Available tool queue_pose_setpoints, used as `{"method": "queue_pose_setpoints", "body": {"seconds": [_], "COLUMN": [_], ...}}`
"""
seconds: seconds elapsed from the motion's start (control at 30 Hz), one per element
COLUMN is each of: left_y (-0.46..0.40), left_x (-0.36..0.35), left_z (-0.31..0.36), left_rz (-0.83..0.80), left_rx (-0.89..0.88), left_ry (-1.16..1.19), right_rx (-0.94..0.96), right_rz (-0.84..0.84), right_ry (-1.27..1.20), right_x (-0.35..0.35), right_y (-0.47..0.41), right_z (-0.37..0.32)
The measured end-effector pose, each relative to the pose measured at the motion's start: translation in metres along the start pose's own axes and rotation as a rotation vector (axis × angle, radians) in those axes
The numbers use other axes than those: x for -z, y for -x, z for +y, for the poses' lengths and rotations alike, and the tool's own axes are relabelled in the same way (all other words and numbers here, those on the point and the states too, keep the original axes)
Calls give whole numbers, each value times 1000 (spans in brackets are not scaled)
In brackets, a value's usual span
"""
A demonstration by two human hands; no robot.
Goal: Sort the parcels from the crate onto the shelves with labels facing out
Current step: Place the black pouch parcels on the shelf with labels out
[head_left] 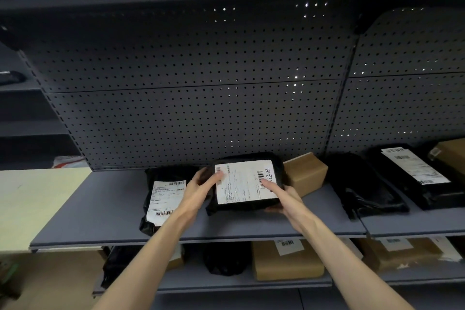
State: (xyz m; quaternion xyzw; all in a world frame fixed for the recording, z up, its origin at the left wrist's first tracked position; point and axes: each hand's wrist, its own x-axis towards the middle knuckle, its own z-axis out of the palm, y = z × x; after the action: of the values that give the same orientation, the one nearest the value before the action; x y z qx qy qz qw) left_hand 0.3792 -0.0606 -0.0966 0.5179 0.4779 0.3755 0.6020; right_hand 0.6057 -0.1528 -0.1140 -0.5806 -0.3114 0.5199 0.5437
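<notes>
A black poly-bag parcel with a white label facing up lies on the grey shelf, against a small brown box. My left hand holds its left edge, fingers on the label's corner. My right hand grips its right edge, forefinger laid on the label near the barcode and other fingers under the bag. Another black labelled parcel lies just to the left, partly under my left forearm.
Right on the same shelf lie a plain black bag, a black parcel with a long label and a brown box. The lower shelf holds brown boxes and black bags. A pale table stands at left.
</notes>
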Motion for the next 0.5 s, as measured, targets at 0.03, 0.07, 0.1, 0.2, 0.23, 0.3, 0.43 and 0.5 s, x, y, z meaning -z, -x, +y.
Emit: {"method": "queue_pose_setpoints", "body": {"seconds": [0.03,0.07,0.1,0.2,0.23,0.3,0.43,0.5], "left_y": [0,1,3,13,16,20,23,23], "left_x": [-2,-4,-8,-25,-32,-43,-61,-62], "left_z": [-5,-11,-16,-33,-38,-45,-42,-38], "left_rz": [35,62,76,69,52,8,-74,-77], "left_rx": [30,62,94,170,193,201,92,32], "left_ry": [86,171,234,310,320,319,307,305], "right_rx": [-3,-5,-8,-30,-36,-46,-77,-105], "right_rz": [24,55,87,138,143,150,44,5], "right_ry": [-35,-81,-128,-250,-287,-345,-435,-456], "right_x": [-1,-2,-4,-11,-14,-23,-38,-39], "right_y": [-1,-1,-1,-2,-3,0,9,10], "right_z": [1,1,2,7,9,12,22,28]}}
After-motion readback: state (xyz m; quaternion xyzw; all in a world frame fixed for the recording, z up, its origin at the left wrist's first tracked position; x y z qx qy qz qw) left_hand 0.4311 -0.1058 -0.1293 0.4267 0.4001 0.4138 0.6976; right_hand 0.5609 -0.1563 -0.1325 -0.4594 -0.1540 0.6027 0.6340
